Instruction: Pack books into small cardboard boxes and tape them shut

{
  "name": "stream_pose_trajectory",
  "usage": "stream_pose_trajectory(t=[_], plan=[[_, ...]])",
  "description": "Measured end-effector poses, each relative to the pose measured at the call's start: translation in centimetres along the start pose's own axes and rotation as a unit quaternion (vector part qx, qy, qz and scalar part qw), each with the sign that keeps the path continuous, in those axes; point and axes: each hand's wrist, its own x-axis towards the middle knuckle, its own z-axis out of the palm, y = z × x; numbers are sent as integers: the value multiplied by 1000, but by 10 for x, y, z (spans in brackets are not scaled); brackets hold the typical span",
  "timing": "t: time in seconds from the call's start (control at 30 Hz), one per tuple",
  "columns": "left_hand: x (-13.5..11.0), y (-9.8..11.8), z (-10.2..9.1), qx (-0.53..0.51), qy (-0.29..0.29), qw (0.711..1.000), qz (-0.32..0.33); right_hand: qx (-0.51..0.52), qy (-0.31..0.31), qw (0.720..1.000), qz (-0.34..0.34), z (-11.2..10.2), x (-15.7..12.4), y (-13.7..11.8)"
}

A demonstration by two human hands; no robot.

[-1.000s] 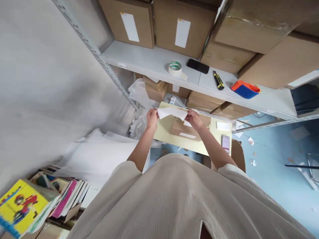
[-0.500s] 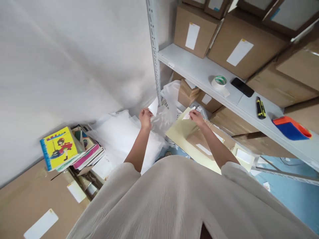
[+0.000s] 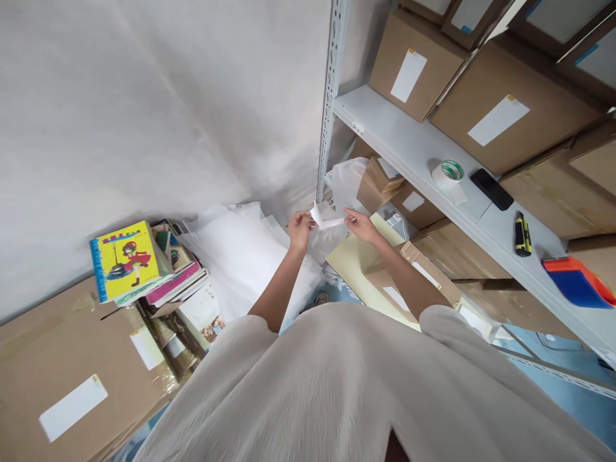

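Note:
My left hand (image 3: 300,231) pinches a small piece of white paper (image 3: 316,214), which curls up past the fingertips. Across from it, my right hand (image 3: 362,226) is closed at the fingertips on the end of a white paper strip (image 3: 333,223). The two papers meet or overlap between my hands; whether they are joined I cannot tell. Below my right forearm lie a pale yellow board (image 3: 353,252) and a brown cardboard box with white labels (image 3: 380,279). Crumpled white wrapping sheets (image 3: 245,256) are piled beside my left forearm.
On the grey shelf (image 3: 385,133) at right lie a tape roll (image 3: 451,172), a black phone (image 3: 491,188), a yellow-black cutter (image 3: 522,234) and a blue-orange object (image 3: 577,281). Labelled cartons (image 3: 416,64) stand behind them. At left, stacked books (image 3: 128,260) rest by a large carton (image 3: 62,359).
My hands have come closer together, bringing the two white papers to meet between them. The right hand has moved left, away from above the yellow board. The view has shifted slightly.

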Motion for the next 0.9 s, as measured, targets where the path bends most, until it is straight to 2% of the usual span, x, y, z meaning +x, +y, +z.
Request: stream_pose_trajectory(t=[0.2,0.33,0.5,0.63,0.73,0.8,0.9], plan=[[-8,-11,27,9,-43,999,-14,-7,11,998,-68,2,-30,-10],[-17,-16,50,-6,-89,996,-22,-89,53,988,-112,-5,-56,-19],[-34,-21,81,-20,-155,987,-39,-235,104,960,-110,-23,-89,-19],[-51,-29,108,-22,-212,976,-52,-293,149,940,-91,-44,-115,-5],[-64,-37,127,-13,-249,966,-66,-277,197,939,-59,-60,-136,7],[-71,-42,138,-11,-282,957,-68,-230,240,942,-32,-72,-151,13],[-82,-53,155,28,-293,956,-22,-117,307,944,21,-90,-174,20]])
